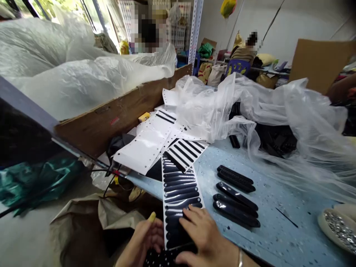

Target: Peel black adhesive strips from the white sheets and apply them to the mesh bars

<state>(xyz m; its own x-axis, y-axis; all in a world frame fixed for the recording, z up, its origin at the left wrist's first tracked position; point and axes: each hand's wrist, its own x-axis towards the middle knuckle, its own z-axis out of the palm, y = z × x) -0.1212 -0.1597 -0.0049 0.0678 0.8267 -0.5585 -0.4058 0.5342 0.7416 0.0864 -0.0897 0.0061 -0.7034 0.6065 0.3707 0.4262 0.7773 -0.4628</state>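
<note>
A white card [164, 207] at the table's near edge carries a column of glossy black strips [180, 193] with rounded ends. My right hand [204, 231] lies over the lower strips, fingers stretched out and pressing flat. At the card's left edge is my left hand [147, 237], a yellow cover on its thumb. Its fingers are loosely curled with the thumb apart, and nothing shows in its grasp. Black fabric with white dots [160, 258] sits below both hands. Several loose black strips [236, 209] lie to the right, some smooth and some textured.
White punched sheets [144, 144] overlap further back on the blue table [211, 159]. Clear plastic [211, 107] covers the back right, over black pieces. A bowl of small metal parts [322, 222] stands right. A wooden board [125, 100] edges the left. Other people sit behind.
</note>
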